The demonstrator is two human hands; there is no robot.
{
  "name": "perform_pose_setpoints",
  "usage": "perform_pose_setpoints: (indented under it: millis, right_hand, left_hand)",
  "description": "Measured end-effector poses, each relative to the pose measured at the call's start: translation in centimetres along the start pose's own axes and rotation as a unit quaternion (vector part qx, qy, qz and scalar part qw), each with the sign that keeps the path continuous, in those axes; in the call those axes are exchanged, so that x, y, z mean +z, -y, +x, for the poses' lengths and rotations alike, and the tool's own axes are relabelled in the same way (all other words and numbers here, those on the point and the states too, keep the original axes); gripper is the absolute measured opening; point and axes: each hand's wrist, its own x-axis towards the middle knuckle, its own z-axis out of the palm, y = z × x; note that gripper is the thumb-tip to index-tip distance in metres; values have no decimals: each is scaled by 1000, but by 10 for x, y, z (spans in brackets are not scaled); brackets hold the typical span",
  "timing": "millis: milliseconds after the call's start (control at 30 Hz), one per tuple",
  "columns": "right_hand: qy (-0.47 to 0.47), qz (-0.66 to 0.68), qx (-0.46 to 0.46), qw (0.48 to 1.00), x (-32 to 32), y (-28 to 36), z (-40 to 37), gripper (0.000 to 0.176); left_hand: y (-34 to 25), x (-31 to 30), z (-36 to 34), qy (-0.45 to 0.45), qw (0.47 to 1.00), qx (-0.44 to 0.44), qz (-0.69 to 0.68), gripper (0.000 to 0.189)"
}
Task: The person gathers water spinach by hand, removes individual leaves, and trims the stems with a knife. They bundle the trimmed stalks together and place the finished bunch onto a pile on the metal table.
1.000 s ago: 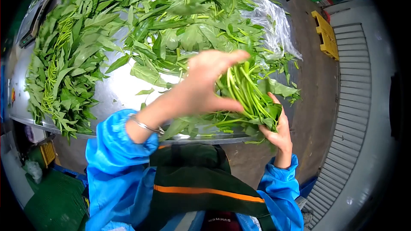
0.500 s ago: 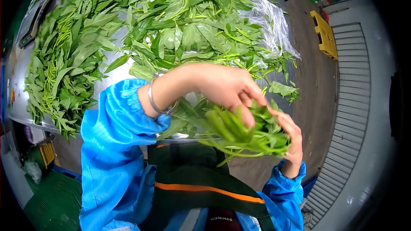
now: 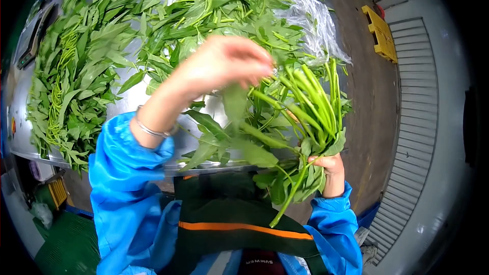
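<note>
My right hand (image 3: 328, 164) is closed around a bunch of water spinach (image 3: 318, 109) at the right front of the table. Its thick cut stems fan upward, while leaves and one long stem hang below the fist. My left hand (image 3: 229, 61), with a silver bangle (image 3: 153, 131) on the wrist, is raised up and left of those stems. Its fingers are bent and smeared by motion; I cannot tell whether they grip anything. Just beneath it a blurred leaf (image 3: 235, 104) hangs over the table.
Loose water spinach (image 3: 209, 5) covers the middle of the metal table (image 3: 122, 104), beside clear plastic wrap (image 3: 310, 18). A long row of greens (image 3: 76, 76) lies at left, near a dark-edged device (image 3: 36, 38). A yellow pallet (image 3: 379, 33) stands on the floor at right.
My left hand has moved up and left, off the bunch. In my right hand the bunch has turned, its stems now spread upward, and that hand sits slightly lower and further left.
</note>
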Motion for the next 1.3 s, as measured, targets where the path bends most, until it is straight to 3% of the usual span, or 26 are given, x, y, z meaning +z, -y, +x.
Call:
perform_pose_setpoints:
  millis: [67, 133, 167, 200, 267, 333, 367, 400, 467, 567, 600, 633, 667, 733, 800, 833, 867, 900, 933, 1000, 1100, 1200, 1233, 1267, 1300]
  right_hand:
    - [-1, -12, 12, 1000, -10, -3, -4, 72]
    - [-23, -7, -7, 1000, 1, 3, -3, 75]
    - [-24, -12, -27, 999, 5, 3, -1, 76]
    - [-24, -19, -46, 999, 7, 3, 0, 77]
    - [21, 5, -30, 999, 6, 3, 4, 81]
    - [91, 63, 9, 994, -3, -1, 7, 87]
    - [91, 80, 10, 993, -7, -5, 7, 88]
    - [79, 85, 6, 993, -10, -10, 5, 84]
    - [47, 80, -7, 996, -13, -17, 2, 72]
    - [37, 134, -8, 990, 0, -11, 0, 71]
    - [66, 142, -10, 988, 0, -11, 3, 73]
    - [97, 150, -13, 984, -1, -11, 7, 76]
    - [126, 159, -16, 979, -1, -13, 10, 80]
    - [123, 184, -2, 975, -1, -21, 9, 82]
    - [113, 233, 17, 966, -4, -25, 2, 81]
    - [171, 242, -8, 955, -7, -24, 4, 78]
    - [146, 249, 3, 957, -8, -25, -1, 78]
    - [122, 257, 14, 959, -9, -24, -6, 77]
    - [101, 264, 23, 959, -9, -23, -7, 76]
    - [92, 275, 28, 957, -3, -22, -6, 80]
    - [97, 271, 44, 957, 10, -11, -2, 82]
    - [100, 246, 45, 963, 0, -17, 0, 82]
    - [77, 226, 48, 970, -2, -17, -1, 81]
    - [46, 194, 49, 979, -3, -15, -4, 79]
    - [17, 163, 48, 985, -3, -11, -7, 78]
  left_hand:
    - [16, -32, 2, -188, 980, 10, -66, 30]
    - [8, -30, -4, -211, 969, 107, 77, 36]
    - [5, -19, -5, -201, 960, 98, 168, 41]
    - [-3, -4, -7, -135, 957, 127, 225, 45]
    - [2, 27, -4, -39, 959, 174, 220, 38]
    - [6, 33, 2, -37, 943, 209, 257, 26]
    - [3, 25, 3, -46, 973, 175, 144, 12]
    - [1, 13, 3, -85, 988, 123, 43, 11]
    - [2, -15, 4, -277, 943, 171, 73, 17]
    - [0, 9, -3, -228, 920, 260, 186, 28]
    - [3, 24, -5, -167, 866, 312, 352, 35]
    - [6, 47, -8, -147, 848, 334, 383, 41]
    - [12, 61, -4, -139, 834, 354, 399, 35]
    - [19, 54, 6, -14, 877, 336, 343, 19]
    - [22, 39, 9, -100, 943, 270, 167, 9]
    - [18, 25, 11, -160, 962, 208, 81, 13]
    - [16, 8, 12, -240, 956, 157, 65, 13]
    - [18, -1, 10, -340, 838, 232, 358, 16]
    - [17, -6, 9, -403, 621, 284, 610, 19]
    - [15, 12, 9, -217, 830, 251, 449, 24]
    - [22, 57, 4, -153, 824, 268, 476, 18]
    - [38, 40, 21, -62, 893, 277, 349, 15]
    - [40, 31, 21, -84, 891, 271, 354, 13]
    - [41, 26, 19, -162, 909, 212, 319, 11]
    - [44, 5, 22, -215, 834, 257, 438, 12]
